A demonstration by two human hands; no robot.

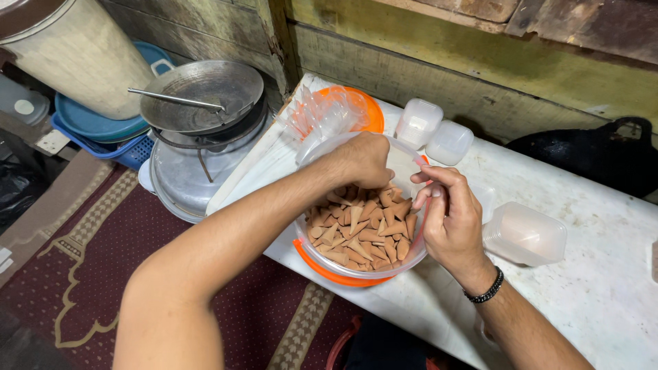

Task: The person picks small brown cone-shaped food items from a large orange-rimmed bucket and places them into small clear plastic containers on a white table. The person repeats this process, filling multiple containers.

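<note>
Tub (312,250) of brown cones (360,229) stands near the frame's centre on a white table (603,288), seated on an orange lid (329,274) that shows under its rim at 6 o'clock.

Left hand (363,161) is inside the tub at its 12 o'clock side, fingers curled down among the cones. The fingertips are hidden behind the knuckles, so it cannot be told whether any cone is gripped.

Right hand (449,219) is at the tub's 3 o'clock rim, thumb and forefinger pinched on a thin clear bag (420,226) with a red edge, which hangs against the tub wall. A black bead bracelet (485,289) sits on that wrist.

At 11 o'clock from the tub: a sheaf of clear bags (319,116) lying over a second orange lid (370,109). At 1 o'clock: two small lidded white boxes (418,123), touching. At 3 o'clock, beyond the right hand: a clear box (528,233).

At 10 o'clock, off the table: a metal pan (202,96) with a rod across it, on stacked metal ware. Patterned red mat (89,260) lies at 8 o'clock.
</note>
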